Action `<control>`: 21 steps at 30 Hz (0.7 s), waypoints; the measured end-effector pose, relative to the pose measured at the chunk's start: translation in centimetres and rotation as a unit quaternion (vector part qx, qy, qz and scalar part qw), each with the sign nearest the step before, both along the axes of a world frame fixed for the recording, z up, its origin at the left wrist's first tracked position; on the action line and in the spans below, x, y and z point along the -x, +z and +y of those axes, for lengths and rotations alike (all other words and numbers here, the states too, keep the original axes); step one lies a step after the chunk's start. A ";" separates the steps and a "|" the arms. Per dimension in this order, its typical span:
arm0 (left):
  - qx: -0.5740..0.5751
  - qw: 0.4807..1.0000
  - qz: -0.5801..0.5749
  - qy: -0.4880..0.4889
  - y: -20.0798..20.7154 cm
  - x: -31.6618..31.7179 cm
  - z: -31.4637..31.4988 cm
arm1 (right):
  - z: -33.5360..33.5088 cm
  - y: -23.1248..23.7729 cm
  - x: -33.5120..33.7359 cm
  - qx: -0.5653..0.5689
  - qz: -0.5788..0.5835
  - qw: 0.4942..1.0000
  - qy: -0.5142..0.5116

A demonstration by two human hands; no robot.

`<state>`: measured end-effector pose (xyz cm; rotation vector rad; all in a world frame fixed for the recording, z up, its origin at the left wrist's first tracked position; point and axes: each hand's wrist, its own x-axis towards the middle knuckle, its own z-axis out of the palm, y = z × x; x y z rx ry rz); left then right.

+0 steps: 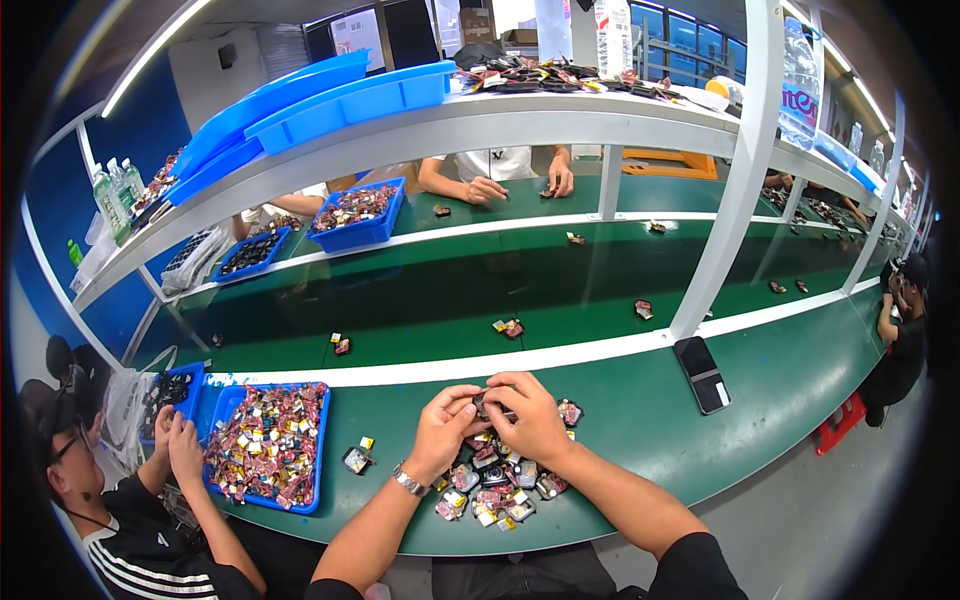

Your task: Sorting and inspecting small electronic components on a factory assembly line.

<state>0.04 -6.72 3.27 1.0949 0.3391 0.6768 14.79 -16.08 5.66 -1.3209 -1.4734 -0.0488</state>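
Note:
Both of my hands meet above a pile of small dark electronic modules (495, 480) on the green worktable (620, 440). My left hand (440, 430), with a metal watch on its wrist, has its fingers closed on a small dark module (481, 404). The fingers of my right hand (530, 420) pinch the same part from the other side and cover most of it. The piled modules carry clear or silvery faces, reddish wires and yellow-and-white tabs. One single module (357, 457) lies apart, left of my left forearm.
A blue tray (324, 450) heaped with wired parts stands left, beside a seated co-worker (140, 520). A dark phone-like device (702, 375) lies at right. Beyond a white rail, spaced modules sit on a green belt (420, 345). Another person's hands (490, 190) work across it. A white post (730, 170) rises at right.

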 end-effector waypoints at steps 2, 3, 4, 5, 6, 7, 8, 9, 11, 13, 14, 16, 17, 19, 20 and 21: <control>0.000 1.000 0.003 -0.001 -0.2 -0.1 0.0 | 0.0 0.1 0.0 -0.008 -0.022 1.000 -0.010; 0.000 1.000 0.007 -0.002 -0.2 -0.1 0.0 | 0.0 0.1 -0.1 -0.007 -0.036 0.999 -0.013; 0.000 1.000 0.007 -0.002 -0.3 -0.2 0.0 | 0.0 0.1 -0.2 -0.007 -0.049 0.999 -0.016; 0.002 1.000 0.007 0.000 -0.2 -0.2 -0.1 | 0.0 0.2 -0.2 -0.007 -0.049 0.999 -0.016; 0.004 1.000 0.008 0.004 -0.2 -0.2 -0.1 | -0.1 0.3 -0.2 -0.003 -0.055 0.998 -0.015; 0.003 1.000 0.008 0.004 -0.2 -0.2 -0.1 | -0.1 0.4 -0.2 0.000 -0.062 0.998 -0.015; 0.008 1.000 0.006 0.003 -0.3 -0.2 0.0 | -0.1 0.3 -0.2 0.000 -0.061 0.998 -0.015; 0.013 1.000 0.004 0.003 -0.4 -0.2 0.0 | 0.0 0.2 -0.2 -0.002 -0.063 0.998 -0.019; 0.018 1.000 -0.001 0.001 -0.2 -0.2 0.0 | 0.1 -0.2 -0.2 -0.005 -0.066 0.998 -0.024; 0.011 1.000 0.020 0.011 0.1 -0.3 -0.2 | 0.2 -0.6 -0.2 0.008 -0.047 0.999 -0.023; 0.003 0.999 0.030 0.016 -0.1 -0.4 -0.2 | 0.2 -0.7 -0.2 0.008 -0.047 0.999 -0.024; -0.006 0.999 0.040 0.022 -0.4 -0.5 -0.2 | 0.3 -0.8 0.0 0.022 -0.034 0.999 -0.029; -0.017 0.999 0.043 0.027 -0.4 -0.5 -0.2 | 0.3 -0.7 0.0 0.022 -0.034 0.999 -0.030; -0.027 0.998 0.047 0.032 -0.6 -0.4 0.0 | 0.3 -0.5 -0.1 0.009 -0.014 1.000 0.000; -0.039 0.997 0.047 0.043 -0.8 -0.4 0.1 | 0.3 -0.3 0.0 0.009 -0.013 1.000 0.000; -0.051 0.996 0.047 0.054 -0.9 -0.3 0.2 | 0.3 -0.2 0.1 0.045 0.055 0.997 0.013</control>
